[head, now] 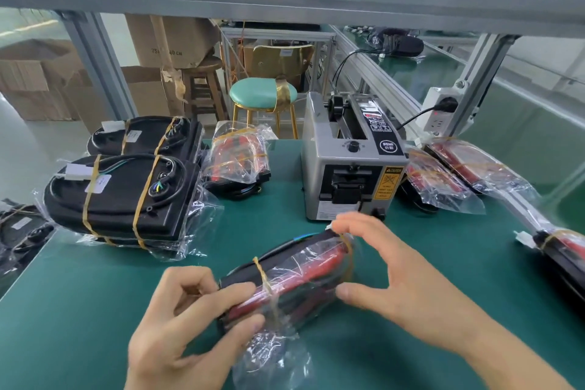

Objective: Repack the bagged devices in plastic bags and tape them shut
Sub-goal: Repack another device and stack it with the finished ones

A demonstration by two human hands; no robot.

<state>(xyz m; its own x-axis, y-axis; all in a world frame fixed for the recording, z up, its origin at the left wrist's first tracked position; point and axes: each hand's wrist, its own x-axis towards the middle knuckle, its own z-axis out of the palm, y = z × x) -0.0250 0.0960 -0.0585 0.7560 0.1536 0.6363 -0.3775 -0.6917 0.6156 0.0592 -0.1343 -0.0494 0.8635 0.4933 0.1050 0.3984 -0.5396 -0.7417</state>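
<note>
Near the tabletop's front edge, our left hand (186, 323) grips the bagged device (285, 275); right hand (389, 266) spread open beside it, untaped; several bagged devices wait.

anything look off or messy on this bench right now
Mostly tidy. Two things stand out: the bagged device at the right edge lies partly out of frame, seemingly overhanging the green mat, and the stool behind the bench has tape wrapped over its seat, like a repair.
</note>
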